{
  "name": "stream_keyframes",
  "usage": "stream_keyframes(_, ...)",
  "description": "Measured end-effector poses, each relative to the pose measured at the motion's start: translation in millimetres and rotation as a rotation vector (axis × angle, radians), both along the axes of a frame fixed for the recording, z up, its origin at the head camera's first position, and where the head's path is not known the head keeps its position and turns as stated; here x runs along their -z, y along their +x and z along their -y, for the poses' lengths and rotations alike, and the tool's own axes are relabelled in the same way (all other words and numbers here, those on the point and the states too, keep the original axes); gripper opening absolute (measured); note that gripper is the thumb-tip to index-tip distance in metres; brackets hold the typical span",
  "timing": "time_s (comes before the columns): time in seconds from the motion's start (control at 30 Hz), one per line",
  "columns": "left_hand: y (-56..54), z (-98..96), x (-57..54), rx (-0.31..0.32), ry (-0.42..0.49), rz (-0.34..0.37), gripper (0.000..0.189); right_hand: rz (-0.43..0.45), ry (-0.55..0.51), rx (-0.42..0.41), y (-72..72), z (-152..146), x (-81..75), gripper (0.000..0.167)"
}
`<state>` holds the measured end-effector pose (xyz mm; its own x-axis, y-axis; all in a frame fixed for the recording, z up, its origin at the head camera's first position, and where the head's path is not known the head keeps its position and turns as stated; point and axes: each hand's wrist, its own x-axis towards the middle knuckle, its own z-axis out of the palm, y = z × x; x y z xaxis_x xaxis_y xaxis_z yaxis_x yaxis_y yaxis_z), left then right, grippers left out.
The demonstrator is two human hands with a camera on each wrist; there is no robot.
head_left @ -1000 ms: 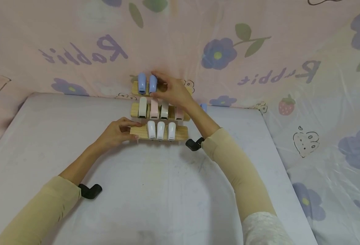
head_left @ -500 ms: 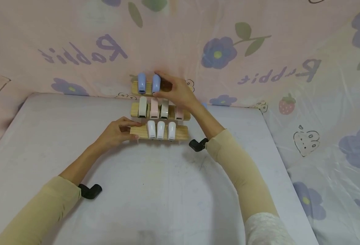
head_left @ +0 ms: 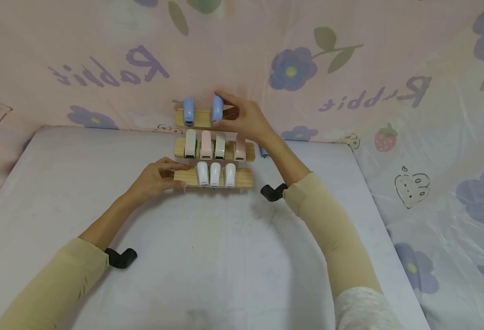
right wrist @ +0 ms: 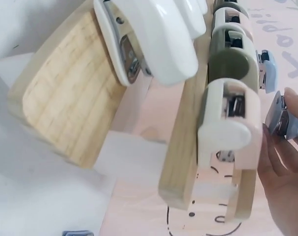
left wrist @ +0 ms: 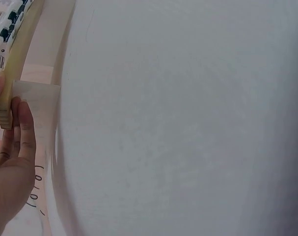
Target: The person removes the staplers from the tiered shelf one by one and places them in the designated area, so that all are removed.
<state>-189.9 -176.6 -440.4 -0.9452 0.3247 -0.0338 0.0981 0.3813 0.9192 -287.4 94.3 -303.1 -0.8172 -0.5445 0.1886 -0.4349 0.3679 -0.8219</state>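
A three-tier stand with wooden shelves holds several small staplers. My right hand [head_left: 247, 117] pinches a blue stapler [head_left: 217, 108] between thumb and fingers at the top shelf [head_left: 202, 118]. To its left stands another blue stapler [head_left: 189, 111]. In the right wrist view, the held stapler [right wrist: 275, 113] shows its metal inner parts beside my fingers. My left hand [head_left: 155, 179] grips the left end of the bottom shelf [head_left: 243, 178], and the left wrist view shows the shelf's end [left wrist: 13, 73] between thumb and fingers.
White staplers [head_left: 214, 174] line the bottom shelf. Pink and grey-green staplers, such as the pink one [head_left: 206, 145], fill the middle shelf [head_left: 250, 151]. A blue item [head_left: 263, 151] lies on the table behind my right forearm. A patterned cloth [head_left: 225, 55] rises close behind the stand.
My right hand has slid the held blue stapler to the right along the top shelf, widening the gap to the other blue one. My left hand has kept its grip on the bottom shelf.
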Motion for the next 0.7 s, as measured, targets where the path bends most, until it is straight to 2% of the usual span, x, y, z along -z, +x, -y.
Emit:
stream_keyframes(0.1, 0.1, -0.6, 0.8, 0.002, 0.001, 0.000, 0.046, 0.035, 0.005, 0.011, 9.2, -2, -9.1, 0.076)
stream_keyframes(0.2, 0.3, -0.6, 1.2, -0.002, -0.003, 0.003, 0.046, 0.041, 0.036, 0.040, 10.5, -6, -10.5, 0.075)
stream_keyframes(0.3, 0.1, -0.2, 1.6, -0.013, -0.010, 0.006, 0.047, 0.029, 0.050, 0.063, 9.8, -10, -9.9, 0.074)
stream_keyframes(0.47, -0.1, 0.5, 1.7, -0.023, -0.024, 0.008, 0.048, -0.001, 0.008, 0.058, 10.2, -21, -8.7, 0.070)
stream_keyframes(0.7, -2.8, 1.3, 1.4, 0.002, 0.003, 0.025, 0.050, 0.015, -0.031, 0.065, 5.1, -38, -3.8, 0.071)
